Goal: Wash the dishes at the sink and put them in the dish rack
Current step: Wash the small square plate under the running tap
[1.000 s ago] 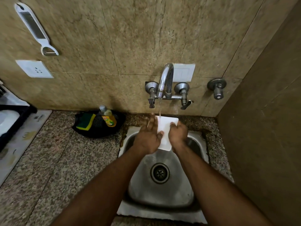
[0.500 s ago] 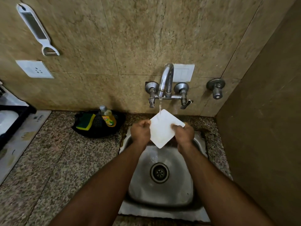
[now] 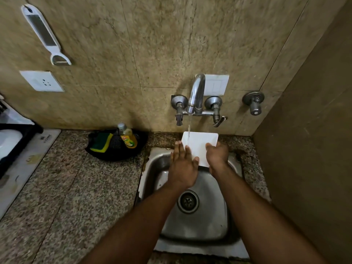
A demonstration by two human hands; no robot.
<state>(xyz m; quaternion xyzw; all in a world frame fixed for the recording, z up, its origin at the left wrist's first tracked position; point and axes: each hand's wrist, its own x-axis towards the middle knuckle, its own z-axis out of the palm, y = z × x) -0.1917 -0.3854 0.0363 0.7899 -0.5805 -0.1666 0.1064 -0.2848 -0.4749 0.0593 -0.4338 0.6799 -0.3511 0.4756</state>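
A white square plate is held over the back of the steel sink, under the water running from the tap. My right hand grips the plate's right edge with curled fingers. My left hand lies flat on the plate's left side, fingers straight and thumb pressed on its face. The plate's lower left part is hidden behind my left hand. The dish rack is a black frame at the far left edge, partly cut off, with something white in it.
A black tray with a green-yellow sponge and a yellow dish-soap bottle sits left of the sink against the wall. Speckled granite counter spreads to the left. A brown wall closes in on the right.
The plate turned from a tilted diamond position to square-on under the stream. My left hand went from gripping its edge to lying flat on its face.
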